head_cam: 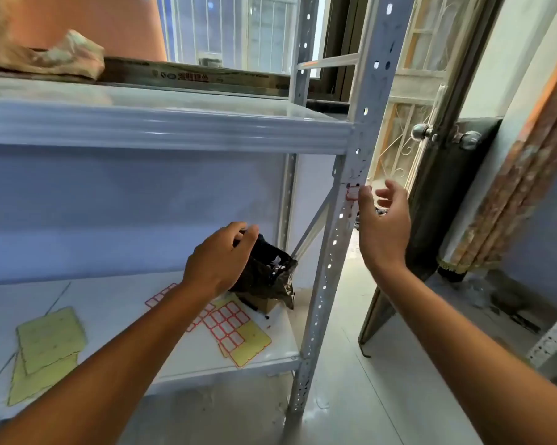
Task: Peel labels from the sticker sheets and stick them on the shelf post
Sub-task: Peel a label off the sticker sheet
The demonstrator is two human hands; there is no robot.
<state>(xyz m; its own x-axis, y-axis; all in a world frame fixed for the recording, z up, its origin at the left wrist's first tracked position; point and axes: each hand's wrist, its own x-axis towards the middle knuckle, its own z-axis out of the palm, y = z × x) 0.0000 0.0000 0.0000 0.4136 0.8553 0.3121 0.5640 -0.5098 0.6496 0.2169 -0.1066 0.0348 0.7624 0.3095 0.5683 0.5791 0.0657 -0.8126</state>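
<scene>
On the perforated white metal shelf post (335, 242), my right hand (383, 226) presses a red-bordered white label (354, 192) with its thumb, fingers spread; left hand (219, 258) hovers half-curled, empty, above the red-bordered sticker sheets (229, 326).

I'm seeing a white, red-bordered label (354, 192) on the pale grey post (336, 239), red-outlined white stickers on yellow sheets (235, 332), and a black bag (266, 271).
</scene>
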